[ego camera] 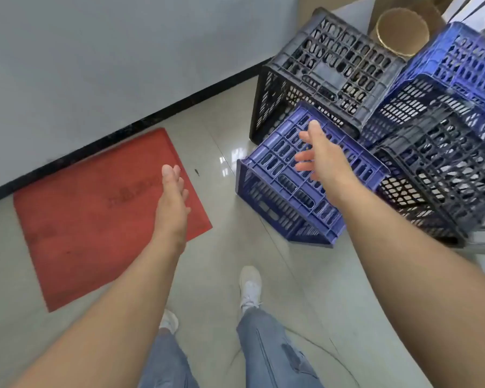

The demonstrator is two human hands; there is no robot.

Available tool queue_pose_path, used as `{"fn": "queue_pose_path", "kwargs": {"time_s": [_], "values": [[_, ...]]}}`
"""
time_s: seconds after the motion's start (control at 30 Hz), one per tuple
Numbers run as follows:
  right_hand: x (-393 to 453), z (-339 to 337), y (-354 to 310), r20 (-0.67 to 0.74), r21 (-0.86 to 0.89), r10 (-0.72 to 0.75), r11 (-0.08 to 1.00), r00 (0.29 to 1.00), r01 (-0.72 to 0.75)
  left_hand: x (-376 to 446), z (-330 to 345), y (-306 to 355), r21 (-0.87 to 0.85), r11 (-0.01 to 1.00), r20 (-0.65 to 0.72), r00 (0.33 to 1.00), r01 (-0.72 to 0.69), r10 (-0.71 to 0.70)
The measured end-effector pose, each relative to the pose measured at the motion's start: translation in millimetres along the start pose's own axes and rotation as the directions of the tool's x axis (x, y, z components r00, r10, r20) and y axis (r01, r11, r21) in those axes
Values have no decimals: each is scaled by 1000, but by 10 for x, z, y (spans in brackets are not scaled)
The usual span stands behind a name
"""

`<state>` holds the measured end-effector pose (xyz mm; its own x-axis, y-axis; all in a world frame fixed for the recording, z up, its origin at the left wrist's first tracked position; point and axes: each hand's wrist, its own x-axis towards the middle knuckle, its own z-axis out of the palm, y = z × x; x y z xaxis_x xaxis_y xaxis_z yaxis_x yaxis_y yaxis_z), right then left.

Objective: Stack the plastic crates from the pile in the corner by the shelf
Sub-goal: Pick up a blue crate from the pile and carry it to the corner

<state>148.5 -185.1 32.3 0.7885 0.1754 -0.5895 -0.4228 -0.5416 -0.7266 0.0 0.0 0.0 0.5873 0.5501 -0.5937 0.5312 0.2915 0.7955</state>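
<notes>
Right hand: our right hand (321, 152) reaches out with fingers straight and spread, holding nothing; in this view it lies over the upturned base of the nearest blue crate (300, 180), and we cannot tell if it touches.
Left hand: our left hand (172, 191) is extended with fingers straight and close together, empty, seen above the red mat (90, 219).
Nearest blue crate: it sits tipped on the tiled floor (230, 141), at the front of the pile.
Black crate behind: a black crate (328, 71) lies on its side against the wall (109, 51), just behind the blue one.
Right of pile: a second blue crate (465, 68) rests tilted on top of another black crate (443, 175).
Corner: a cardboard tube (402, 30) stands behind the crates.
Mat: it lies flat on the floor by the black skirting, well apart from the pile.
Below: our jeans (269, 348) and white shoes (251, 284) show over the tiles.
</notes>
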Motion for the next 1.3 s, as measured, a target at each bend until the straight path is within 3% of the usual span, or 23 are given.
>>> {"fn": "queue_pose_path", "kwargs": {"time_s": [0.13,0.23,0.37,0.53,0.73,0.97,1.3], "values": [[235,81,320,-4,-85,94,992,996,-94,272,126,-330,6,995,12,995,97,-97],[408,200,557,11,-259,104,961,995,-97,456,166,-601,17,989,7,989,148,-148],[583,390,895,16,-333,128,936,992,-115,654,180,-876,20,983,21,983,182,-182],[863,612,1286,30,-554,148,826,989,-107,936,158,-1132,54,978,-10,980,199,-199],[1001,875,1523,-59,-702,43,709,997,-72,1187,154,-1422,79,975,-15,978,207,-206],[971,954,1535,-125,-670,-89,742,988,-18,1285,11,-1640,77,964,-29,967,255,-254],[983,1545,977,-213,-530,-121,848,970,-10,1526,-705,-1585,43,969,-82,968,242,-238]]}}
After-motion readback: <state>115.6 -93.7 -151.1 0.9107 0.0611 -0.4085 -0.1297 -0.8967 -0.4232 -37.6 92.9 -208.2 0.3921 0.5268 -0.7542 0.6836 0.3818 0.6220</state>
